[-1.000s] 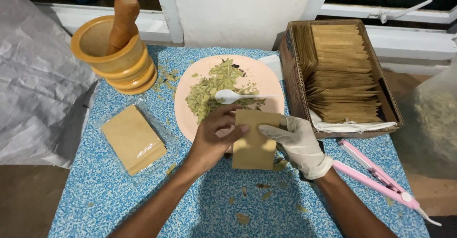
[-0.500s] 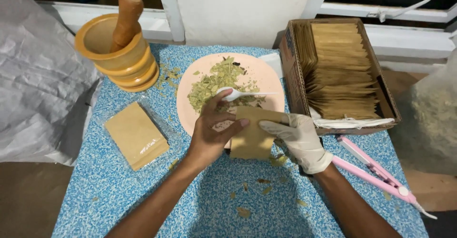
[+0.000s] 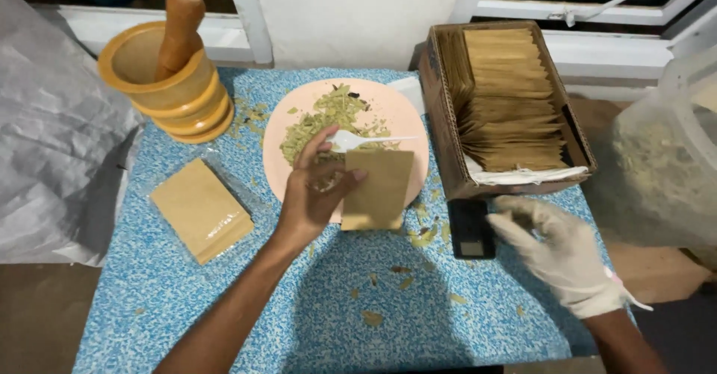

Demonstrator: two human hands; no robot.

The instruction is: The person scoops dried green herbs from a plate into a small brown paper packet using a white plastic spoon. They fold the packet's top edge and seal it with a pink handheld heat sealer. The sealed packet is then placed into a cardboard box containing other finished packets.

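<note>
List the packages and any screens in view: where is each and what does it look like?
Pouch: flat brown paper rectangle, upright in left hand over the pink plate.
Pouch stack: brown, in clear wrap, table left.
Box: open brown cardboard, filled with brown pouches, table right.
Black device: small and flat, grey screen, in front of box, by gloved right hand.

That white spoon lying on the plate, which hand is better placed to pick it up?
Probably the right hand: it is gloved, free and open beside the small black device. The left hand is nearer the white spoon but already holds the brown pouch at the edge of the pink plate.
</note>
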